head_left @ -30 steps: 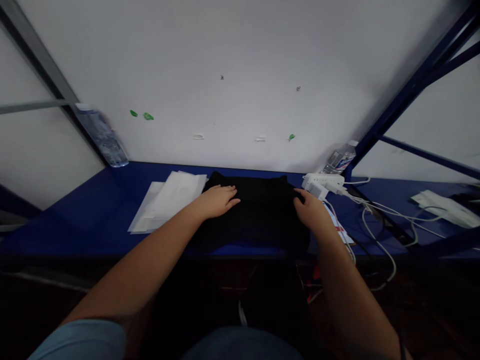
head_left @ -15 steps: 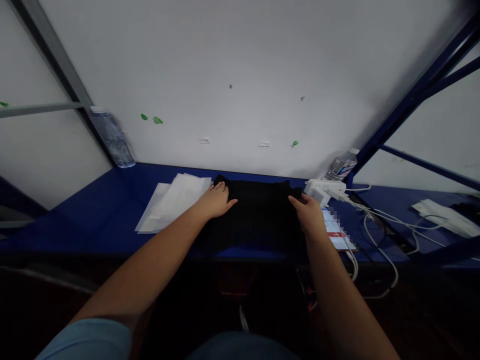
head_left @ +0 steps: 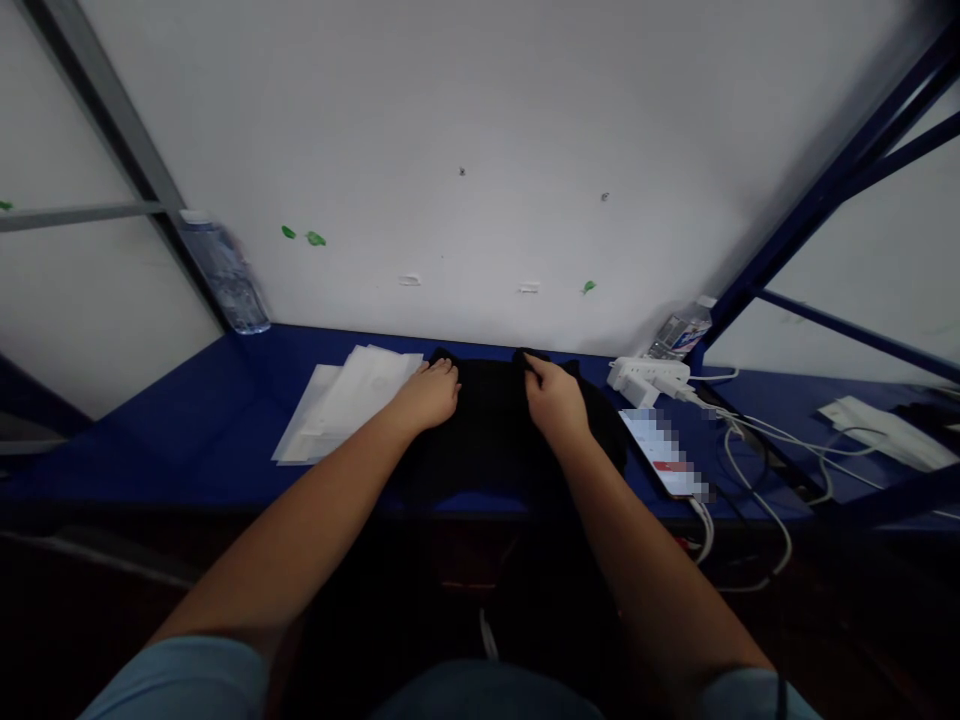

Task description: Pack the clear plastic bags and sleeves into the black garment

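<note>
A black cloth (head_left: 487,430) lies on the blue table (head_left: 187,420) in front of me, its far edge near the wall. My left hand (head_left: 433,393) rests on the cloth's left side, palm down, fingers bent over it; whether it grips the fabric is unclear. With fingers and thumb pinched, my right hand (head_left: 553,395) holds a raised fold of the cloth near its far edge, right of the middle. Thin translucent white bags (head_left: 360,395) lie beside my left wrist. Dark shadow hides the cloth's near edge.
A phone (head_left: 660,450) lies on the right, below a white power strip (head_left: 649,375) with several cables. One clear bottle (head_left: 225,275) stands at the back left, another (head_left: 682,328) at the back right. A blue frame (head_left: 817,215) rises on the right.
My right hand has moved left from the cloth's right end, carrying a fold of it inward. The phone is now uncovered. My left thumb has drawn in beside the fingers.
</note>
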Available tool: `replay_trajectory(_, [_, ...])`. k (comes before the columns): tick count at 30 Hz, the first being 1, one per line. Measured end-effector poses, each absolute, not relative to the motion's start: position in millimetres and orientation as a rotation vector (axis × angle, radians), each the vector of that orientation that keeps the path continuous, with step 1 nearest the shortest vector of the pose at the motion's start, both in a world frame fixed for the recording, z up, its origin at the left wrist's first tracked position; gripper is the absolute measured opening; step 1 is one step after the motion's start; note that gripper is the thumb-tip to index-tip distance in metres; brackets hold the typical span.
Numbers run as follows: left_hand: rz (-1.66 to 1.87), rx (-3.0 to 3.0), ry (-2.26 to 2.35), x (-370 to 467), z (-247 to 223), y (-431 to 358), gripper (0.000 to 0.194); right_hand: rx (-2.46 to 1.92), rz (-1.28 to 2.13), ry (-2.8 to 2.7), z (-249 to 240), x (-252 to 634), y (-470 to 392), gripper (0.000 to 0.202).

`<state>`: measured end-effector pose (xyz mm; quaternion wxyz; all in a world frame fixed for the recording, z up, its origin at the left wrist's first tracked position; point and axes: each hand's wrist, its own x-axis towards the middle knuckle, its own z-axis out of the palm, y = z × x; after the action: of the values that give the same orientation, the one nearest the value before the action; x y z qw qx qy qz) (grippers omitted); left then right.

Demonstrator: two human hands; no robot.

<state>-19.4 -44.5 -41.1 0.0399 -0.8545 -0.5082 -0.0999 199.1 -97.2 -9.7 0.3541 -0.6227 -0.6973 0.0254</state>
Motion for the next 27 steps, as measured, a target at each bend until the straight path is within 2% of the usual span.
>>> replay_trajectory(5, [-0.327, -2.641, -1.588, -24, -40, -41, 0.054, -1.605, -0.079, -2.249, -12, 169, -89, 0.046])
replay_trajectory(10, [-0.377, -2.650, -1.589, -23, -40, -39, 0.050, -1.637, -0.128, -2.575, -16, 166, -89, 0.051])
replay_trajectory(16, [-0.455, -2.727, -1.527, -15, -32, -46, 0.049, -1.651, -0.123, -2.662, -20, 160, -93, 0.060])
replay_trajectory(20, [-0.343, -2.896, -1.354, -10, -33, -50, 0.051, -1.577, -0.123, -2.568, -19, 165, -93, 0.051])
replay_trajectory(23, [-0.246, -2.927, -1.294, -9, -37, -51, 0.050, -1.544, -0.133, -2.292, -9, 188, -87, 0.044])
replay_trajectory(27, [-0.189, -2.933, -1.318, -10, -39, -51, 0.052, -1.935, 0.010, -1.822, -1, 227, -74, 0.044])
